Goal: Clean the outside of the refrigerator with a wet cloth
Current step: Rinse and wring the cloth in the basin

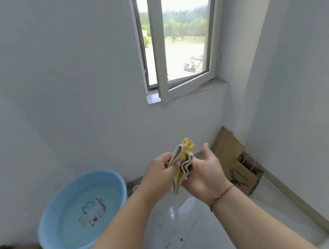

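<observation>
White walls are surrounding me; my left hand (pixel 160 169) is gripping the upright cloth (pixel 182 161); my right hand (pixel 206 171) is cupping it, fingers loose.

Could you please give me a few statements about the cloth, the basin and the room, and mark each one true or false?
1. Both hands are on the cloth. True: the left hand grips it and the right hand lies against it.
2. The basin is red. False: it is light blue.
3. The basin holds water. True.
4. The window is closed. False: its sash stands ajar.
5. A paper bag sits by the wall at the right. True.
6. The cloth lies in the basin. False: it is held up, right of the basin.
</observation>
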{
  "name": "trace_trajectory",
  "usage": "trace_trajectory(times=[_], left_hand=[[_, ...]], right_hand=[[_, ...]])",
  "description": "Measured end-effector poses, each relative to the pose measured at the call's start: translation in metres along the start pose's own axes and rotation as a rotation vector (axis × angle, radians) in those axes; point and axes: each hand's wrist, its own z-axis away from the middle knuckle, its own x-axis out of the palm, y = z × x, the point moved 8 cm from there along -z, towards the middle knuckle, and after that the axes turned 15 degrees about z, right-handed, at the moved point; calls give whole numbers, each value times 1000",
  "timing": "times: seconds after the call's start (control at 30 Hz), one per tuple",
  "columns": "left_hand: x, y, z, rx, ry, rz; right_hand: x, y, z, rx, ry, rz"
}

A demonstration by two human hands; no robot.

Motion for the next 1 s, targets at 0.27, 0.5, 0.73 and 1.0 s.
trace_trajectory(times=[0.27, 0.5, 0.73, 1.0], left_hand=[[-221, -88, 9, -196, 375, 553], [-390, -186, 39, -317, 717, 297], [-449, -269, 45, -511, 555, -254], [-434, -377, 34, -842, 165, -740]], right_hand=[[96, 128, -131, 195, 44, 319], [97, 219, -236, 254, 287, 1019], [109, 278, -300, 228, 124, 1612], [82, 373, -363, 220, -447, 2456]])
